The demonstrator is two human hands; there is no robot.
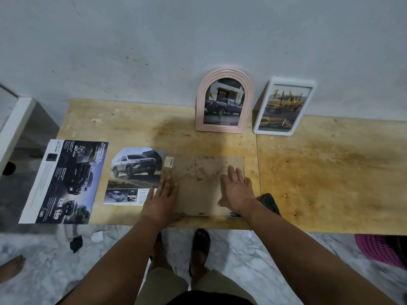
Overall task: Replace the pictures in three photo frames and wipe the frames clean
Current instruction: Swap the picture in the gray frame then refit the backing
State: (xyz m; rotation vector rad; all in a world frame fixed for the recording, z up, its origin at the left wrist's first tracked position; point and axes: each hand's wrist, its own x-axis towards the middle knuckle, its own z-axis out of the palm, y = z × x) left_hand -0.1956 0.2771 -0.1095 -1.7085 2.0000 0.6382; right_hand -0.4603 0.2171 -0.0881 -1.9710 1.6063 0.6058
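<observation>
Setting: plywood bench [330,172] against a scuffed grey wall; marble floor below.
Finished-looking frames: pink arched frame [224,100] and white frame [284,106] lean on the wall at 12 to 1 o'clock, both showing truck pictures, apparently parked clear of the work.
Work piece: brown backing board [198,186] lies flat at centre, likely the third frame face-down; frame itself hidden.
Paper: truck picture [134,175] at 9 o'clock, its edge under the board; brochure [66,181] further left.
Cloth: dark rag [269,202] at 3 o'clock, ready for wiping.
Left hand [161,199]: flat, fingers straight, pressing board's left edge.
Right hand [236,188]: flat, fingers spread, pressing right side. Nothing gripped.
</observation>
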